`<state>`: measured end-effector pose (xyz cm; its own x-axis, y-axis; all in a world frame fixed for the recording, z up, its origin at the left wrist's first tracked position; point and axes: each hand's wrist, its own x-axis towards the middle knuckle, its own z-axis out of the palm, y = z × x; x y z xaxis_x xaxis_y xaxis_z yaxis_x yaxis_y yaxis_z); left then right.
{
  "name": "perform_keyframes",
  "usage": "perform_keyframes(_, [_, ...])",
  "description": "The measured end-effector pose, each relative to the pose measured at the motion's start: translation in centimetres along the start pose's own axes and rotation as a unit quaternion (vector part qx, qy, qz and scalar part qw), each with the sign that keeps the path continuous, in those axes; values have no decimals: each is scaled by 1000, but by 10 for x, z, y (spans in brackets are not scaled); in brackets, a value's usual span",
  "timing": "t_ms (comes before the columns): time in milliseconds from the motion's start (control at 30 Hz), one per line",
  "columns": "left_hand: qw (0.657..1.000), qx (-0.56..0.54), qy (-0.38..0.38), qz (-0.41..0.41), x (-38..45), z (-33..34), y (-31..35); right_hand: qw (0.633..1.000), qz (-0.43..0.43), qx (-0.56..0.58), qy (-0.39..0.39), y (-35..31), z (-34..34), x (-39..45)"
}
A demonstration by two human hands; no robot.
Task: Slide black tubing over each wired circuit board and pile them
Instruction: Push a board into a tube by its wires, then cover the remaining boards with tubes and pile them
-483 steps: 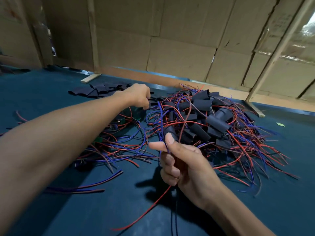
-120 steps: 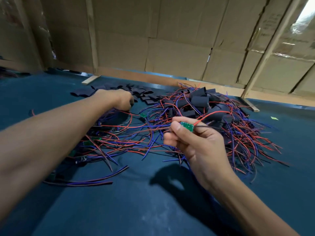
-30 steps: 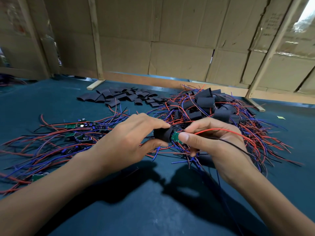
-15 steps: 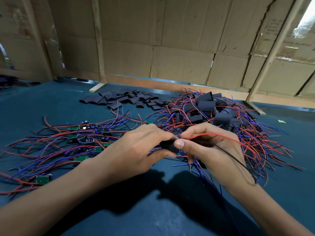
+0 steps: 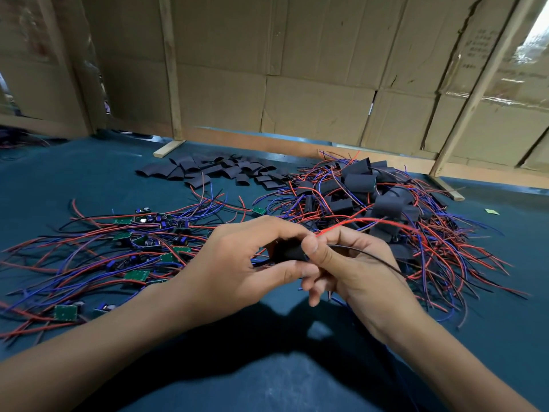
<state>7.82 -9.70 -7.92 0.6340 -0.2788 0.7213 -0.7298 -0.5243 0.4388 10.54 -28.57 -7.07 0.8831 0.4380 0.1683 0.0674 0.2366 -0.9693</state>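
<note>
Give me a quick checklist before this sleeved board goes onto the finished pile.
1. Black tubing gripped by left hand: ok.
2. Right hand pinching the red wire at the tubing's end: ok.
3. Board fully covered, no green showing: ok, though fingers hide part.
4. Tubing centred on the board: cannot tell.
5. Finished pile ahead on the right, apart from the bare boards: ok.
6. Trailing wires free of the pile's wires: cannot tell.
</note>
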Motion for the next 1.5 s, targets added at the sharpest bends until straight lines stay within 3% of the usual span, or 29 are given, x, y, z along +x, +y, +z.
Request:
perform_keyframes(200, [997,70,14,4,3,-3,0,992,38,115,-18,1,0,1])
perform_keyframes(333, [996,92,4,22,4,-7,-2,991,40,126,-37,1,-1,1])
perform_keyframes(633, [996,62,-44,50,3,-7,-3,998,-57,-20,19,2,-5,3])
perform_keyframes(767, [998,36,-38,29,-1,-4,-5,1000,-1,-24,-15,0,-6,3])
perform_keyframes(900, [996,81,-24,28,1,0,1,998,62,14,-2,-1,-4,0])
perform_keyframes(1000, [997,69,-47,-2,13,-1,5,999,38,28,18,-8,-5,1])
perform_keyframes(1133, [990,-79,-74,-89,44,1,0,997,14,40,72,-18,-14,5])
perform_keyframes(1200, [991,-47,-47,-117,65,-1,-22,991,17,82,107,-24,-21,9])
perform_keyframes(1233, [990,34,-64,-124,75,-4,-39,985,15,111,129,-27,-27,10])
perform_keyframes(1267, [974,132,-128,-134,83,-7,-58,978,9,139,153,-31,-33,12])
perform_keyframes(1367, [856,300,-375,-193,93,-14,-106,951,-10,225,214,-40,-52,17])
perform_keyframes(1400, [843,296,-400,-205,93,-15,-116,940,-10,255,226,-41,-57,19])
perform_keyframes(1500, [870,273,-359,-202,91,-17,-131,922,-12,298,249,-38,-59,21])
